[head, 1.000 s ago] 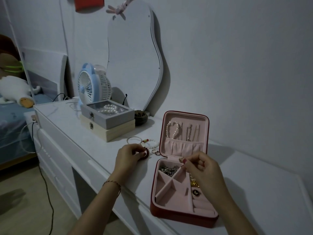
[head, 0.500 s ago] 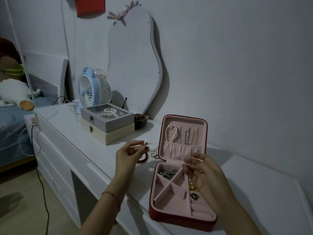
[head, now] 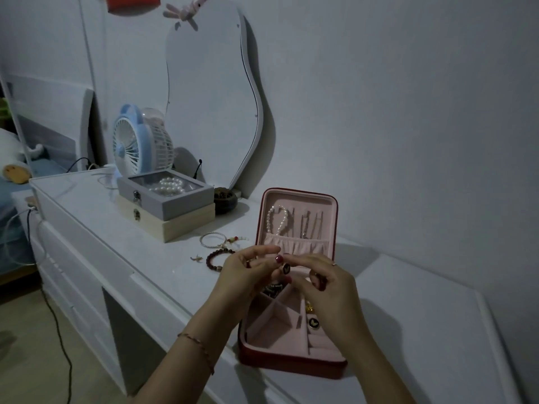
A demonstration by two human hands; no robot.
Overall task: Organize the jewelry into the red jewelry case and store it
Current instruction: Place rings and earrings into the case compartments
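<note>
Both hands meet above the open red jewelry case (head: 291, 360), fingertips together. The right hand (head: 323, 290) and left hand (head: 248, 275) pinch a small dark round earring (head: 286, 268) between them; which hand bears it more firmly is hard to tell. A matching earring (head: 313, 323) already lies in a right-side compartment of the case. The lid stands upright, holding a pearl bracelet (head: 277, 218). Just left of the case, on the white dresser (head: 116, 243), wait a dark bead bracelet (head: 217, 259) and a thin bangle (head: 213, 239). The risk seems to be the tiny earring slipping during the handover and dropping into the wrong compartment or off the dresser edge.
</note>
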